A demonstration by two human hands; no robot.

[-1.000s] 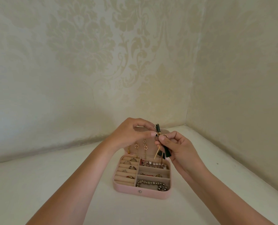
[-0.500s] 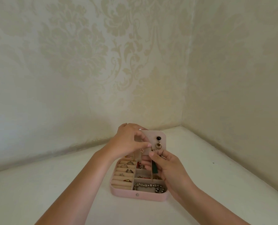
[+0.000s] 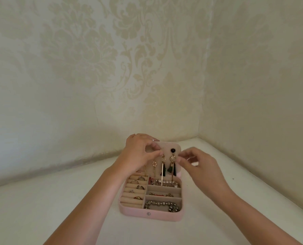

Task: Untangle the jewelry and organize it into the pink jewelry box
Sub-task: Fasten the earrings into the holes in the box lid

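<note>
The pink jewelry box [image 3: 148,214] stands open on the white surface, its lid [image 3: 176,147] upright. Two green tassel earrings hang on the lid: one [image 3: 163,167] whose top my left hand [image 3: 138,154] pinches, and one [image 3: 172,164] with a dark stud to its right. My right hand [image 3: 198,167] hovers beside that right earring, fingers loosely curled, holding nothing. Gold drop earrings [image 3: 153,165] hang further left. Rings [image 3: 138,187] sit in the roll slots. A pearl bracelet [image 3: 166,183], a red chain [image 3: 160,194] and a beaded bracelet [image 3: 163,206] fill the right compartments.
The box sits near a corner where two cream damask-papered walls [image 3: 147,68] meet. The white surface [image 3: 41,209] stretches to the left and in front of the box, and its right part [image 3: 253,183] runs along the side wall.
The green tassel earring that both hands held above the box now hangs on the lid. My right hand has let go and drawn off to the right; my left still pinches its top.
</note>
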